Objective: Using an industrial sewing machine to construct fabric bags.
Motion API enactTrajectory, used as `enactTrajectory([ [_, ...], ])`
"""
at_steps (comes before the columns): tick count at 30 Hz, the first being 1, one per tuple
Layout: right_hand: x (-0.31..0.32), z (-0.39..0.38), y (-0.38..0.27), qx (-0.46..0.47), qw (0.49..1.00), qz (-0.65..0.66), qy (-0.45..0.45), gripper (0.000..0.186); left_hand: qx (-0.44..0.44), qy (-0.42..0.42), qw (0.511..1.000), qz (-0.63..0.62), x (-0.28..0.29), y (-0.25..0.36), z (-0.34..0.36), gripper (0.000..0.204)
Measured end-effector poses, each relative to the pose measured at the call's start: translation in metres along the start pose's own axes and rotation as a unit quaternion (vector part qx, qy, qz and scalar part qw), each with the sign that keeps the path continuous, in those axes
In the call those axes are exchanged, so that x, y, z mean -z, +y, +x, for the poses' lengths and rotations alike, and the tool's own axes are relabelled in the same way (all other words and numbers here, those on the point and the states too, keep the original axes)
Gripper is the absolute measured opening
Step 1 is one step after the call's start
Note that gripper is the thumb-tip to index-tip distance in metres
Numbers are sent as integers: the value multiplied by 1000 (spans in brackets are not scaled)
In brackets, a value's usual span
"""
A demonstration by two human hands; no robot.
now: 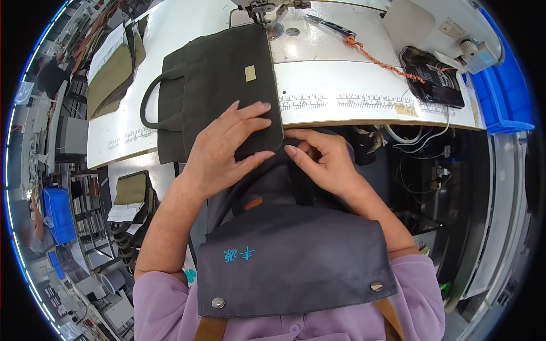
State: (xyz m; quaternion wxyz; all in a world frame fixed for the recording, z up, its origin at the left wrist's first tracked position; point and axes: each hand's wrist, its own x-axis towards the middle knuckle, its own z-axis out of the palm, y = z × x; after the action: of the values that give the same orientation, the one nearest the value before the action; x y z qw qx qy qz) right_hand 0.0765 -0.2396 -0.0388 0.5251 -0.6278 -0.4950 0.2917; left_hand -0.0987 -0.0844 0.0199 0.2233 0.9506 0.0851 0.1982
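A dark olive fabric bag (219, 54) lies flat on the white sewing table, its loop handle (149, 102) pointing left. A small yellow patch (250, 73) sits on its upper right area. My left hand (224, 148) rests on the lower part of the bag, fingers spread and thumb out along the near edge. At the bag's near right corner is my right hand (324, 159), with thumb and index finger closing at the edge and the other fingers curled. The bag's far right edge lies beneath the sewing machine's needle area (266, 14).
Tweezers (330, 25) with an orange cord lie right of the machine, near a black device (432, 77). A printed ruler (364, 101) runs along the table edge. Olive fabric pieces (114, 79) lie on the left; a stack of pieces (131, 193) stands below. A blue bin (503, 85) is at right.
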Motion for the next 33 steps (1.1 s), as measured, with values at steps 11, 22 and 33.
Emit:
enactTrajectory([
  [11, -21, 14, 22, -73, 961, 241, -119, 16, -68, 141, 984, 87, -24, 1, -14, 21],
  [22, -13, 16, 4, -84, 956, 259, -110, 25, -133, 92, 966, 203, -36, -5, -17, 29],
  [33, 21, 39, -25, 361, 874, -324, 35, 25, -112, 116, 981, 105, -33, -10, -17, 35],
])
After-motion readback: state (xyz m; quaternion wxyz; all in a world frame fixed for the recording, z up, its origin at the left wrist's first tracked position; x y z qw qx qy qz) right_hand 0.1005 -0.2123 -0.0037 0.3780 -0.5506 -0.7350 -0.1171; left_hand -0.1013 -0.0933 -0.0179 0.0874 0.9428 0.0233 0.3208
